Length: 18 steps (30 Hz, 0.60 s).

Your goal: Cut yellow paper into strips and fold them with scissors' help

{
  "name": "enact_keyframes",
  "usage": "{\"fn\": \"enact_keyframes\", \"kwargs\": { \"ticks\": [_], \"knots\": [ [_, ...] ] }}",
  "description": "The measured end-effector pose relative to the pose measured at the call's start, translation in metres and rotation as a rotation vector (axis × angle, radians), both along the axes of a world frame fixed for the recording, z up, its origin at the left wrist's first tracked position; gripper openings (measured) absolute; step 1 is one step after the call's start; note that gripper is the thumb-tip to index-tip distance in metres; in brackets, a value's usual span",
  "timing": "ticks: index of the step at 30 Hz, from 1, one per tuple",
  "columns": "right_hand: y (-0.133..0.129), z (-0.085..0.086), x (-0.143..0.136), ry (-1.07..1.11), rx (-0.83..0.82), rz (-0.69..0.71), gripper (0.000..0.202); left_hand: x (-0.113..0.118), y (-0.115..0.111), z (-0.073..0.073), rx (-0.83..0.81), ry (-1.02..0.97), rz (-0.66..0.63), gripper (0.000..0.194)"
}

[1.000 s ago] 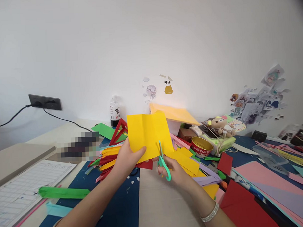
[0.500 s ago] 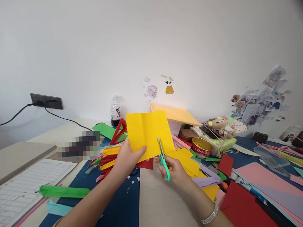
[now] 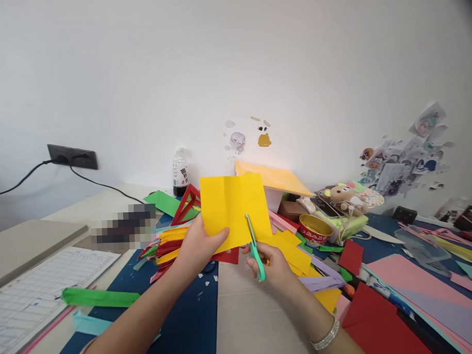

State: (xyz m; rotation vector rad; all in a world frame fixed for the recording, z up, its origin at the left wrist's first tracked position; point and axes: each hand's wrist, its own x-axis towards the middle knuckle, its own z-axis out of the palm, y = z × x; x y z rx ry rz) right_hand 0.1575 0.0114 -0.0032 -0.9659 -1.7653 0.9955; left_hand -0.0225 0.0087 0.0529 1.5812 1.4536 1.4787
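Note:
A creased yellow paper sheet [image 3: 231, 203] is held up over the middle of the desk. My left hand [image 3: 203, 242] grips its lower left edge, thumb across the front and fingers hidden behind. Green scissors [image 3: 257, 256] are in my right hand [image 3: 270, 262], whose fingers are curled at the handles. The visible blade lies upright over the lower right part of the sheet, from its bottom edge upward. More yellow paper [image 3: 290, 250] lies behind my right hand.
Folded coloured strips [image 3: 171, 249] lie left of centre. Behind stand a bottle [image 3: 180, 174] and a yellow-topped box [image 3: 272, 178]. At the right are a red tin [image 3: 315, 230], a plush bear [image 3: 345, 196], red paper [image 3: 380, 324] and pink sheets [image 3: 429, 294]. A green strip [image 3: 101, 298] lies left.
The yellow sheet has shifted slightly right and turned a little, its left edge now more upright. Both hands keep their holds, nearly in the same places.

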Motion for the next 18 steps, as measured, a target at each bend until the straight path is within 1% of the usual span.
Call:
{"fn": "enact_keyframes", "kwargs": {
  "ticks": [4,9,18],
  "knots": [
    [-0.0006,0.0019,-0.0012,0.039,-0.004,-0.003,0.019,0.0009,0.001,-0.0019,0.016,0.01,-0.033,0.032],
    [-0.0014,0.0019,-0.0007,0.034,-0.021,-0.016,0.017,0.0012,0.0,-0.0018,-0.015,-0.027,-0.036,0.034],
    [0.0041,-0.0015,0.0011,0.098,-0.088,0.046,0.032,0.0015,0.0015,-0.0026,-0.07,0.026,-0.056,0.035]
  ]
}}
